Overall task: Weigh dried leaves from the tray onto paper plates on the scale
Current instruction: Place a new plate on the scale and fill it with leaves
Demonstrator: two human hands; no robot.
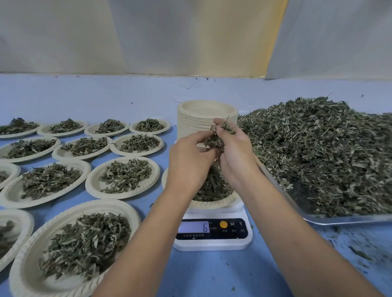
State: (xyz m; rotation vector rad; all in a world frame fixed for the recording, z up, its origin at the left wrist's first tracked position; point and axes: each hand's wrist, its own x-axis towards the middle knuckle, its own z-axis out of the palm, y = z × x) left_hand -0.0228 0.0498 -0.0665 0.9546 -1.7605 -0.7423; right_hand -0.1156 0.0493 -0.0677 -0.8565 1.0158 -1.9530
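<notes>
While both hands met above the scale (pixel 212 242), the left hand (pixel 189 162) and the right hand (pixel 233 156) shared one clump of dried leaves (pixel 217 139). The right fingers (pixel 223 125) were curled round it, and the left thumb and fingers pinched it from the other side. Below them a paper plate (pixel 211 205) sat on the scale with some leaves already in it, though wrists and forearms hid most of it from where I stood. The display (pixel 194 227) showed a 6.

Just behind the hands rose a tall stack of empty plates (pixel 202 113), its lower front covered by the clump and the knuckles. To the right lay the metal tray (pixel 348 220), heaped with a big mound of leaves (pixel 324 148); the right forearm crossed its near left edge. Leaf crumbs (pixel 361 253) were scattered over the blue bench (pixel 217 281) in front of the tray.

On the left, well apart from the scale, rows of filled plates (pixel 125 196) covered the bench, each holding a small pile. Pale cloth (pixel 186 33) hung along the back.
</notes>
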